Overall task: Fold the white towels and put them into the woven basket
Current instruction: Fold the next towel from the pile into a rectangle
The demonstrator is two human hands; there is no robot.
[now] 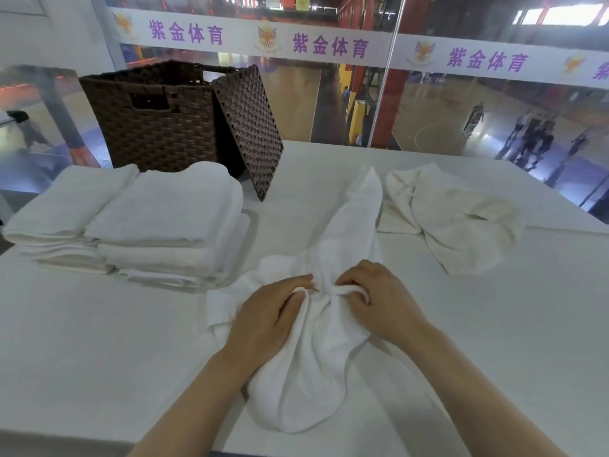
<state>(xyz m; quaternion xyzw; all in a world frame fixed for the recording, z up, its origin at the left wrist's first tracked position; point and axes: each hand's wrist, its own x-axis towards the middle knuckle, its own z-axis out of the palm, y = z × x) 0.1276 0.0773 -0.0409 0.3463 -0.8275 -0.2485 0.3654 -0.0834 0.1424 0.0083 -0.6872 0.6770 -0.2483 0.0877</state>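
A crumpled white towel [342, 232] lies stretched across the middle of the white table [99, 341]. My left hand [267, 318] and my right hand [379, 298] sit close together on it, each pinching a bunched fold of its edge. To the left stand stacks of folded white towels [158, 219]. Another unfolded, creamier towel [454, 212] lies in a heap at the right. The dark brown woven basket [155, 127] stands at the back left, open at the top.
The basket's woven lid [250, 130] leans against its right side. Behind the table a glass wall with a lettered white strip overlooks a sports hall. The table's right edge runs diagonally past the creamy towel.
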